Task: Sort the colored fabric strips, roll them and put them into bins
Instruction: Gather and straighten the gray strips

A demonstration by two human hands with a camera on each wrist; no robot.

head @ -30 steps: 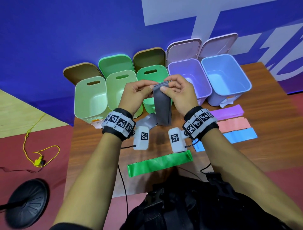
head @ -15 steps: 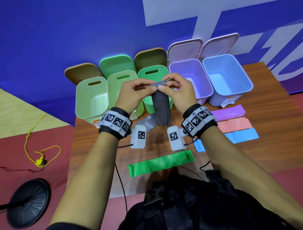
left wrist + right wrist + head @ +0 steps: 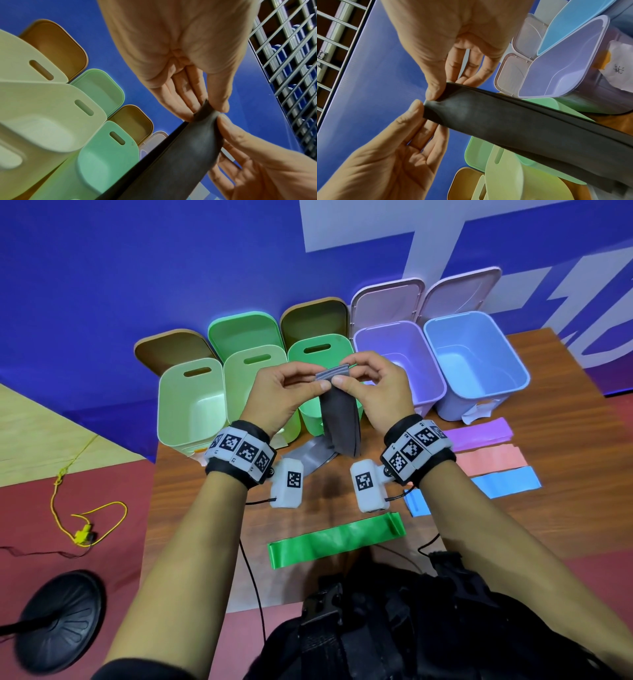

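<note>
Hands: I see my left hand (image 3: 286,393) and right hand (image 3: 375,386) raised close together, thumbs nearly touching, each pinching the top edge of the grey strip (image 3: 339,419).
Grey strip: hangs folded from my fingertips, its lower end trailing to the table (image 3: 565,508) below my wrists.
Bins: five bins in a row just beyond my hands; the green bin (image 3: 320,354) sits directly behind the strip.
Other strips: purple (image 3: 479,434), pink (image 3: 493,462) and blue (image 3: 507,486) strips lie right of my right wrist; a green strip (image 3: 337,537) lies beneath my forearms.
</note>
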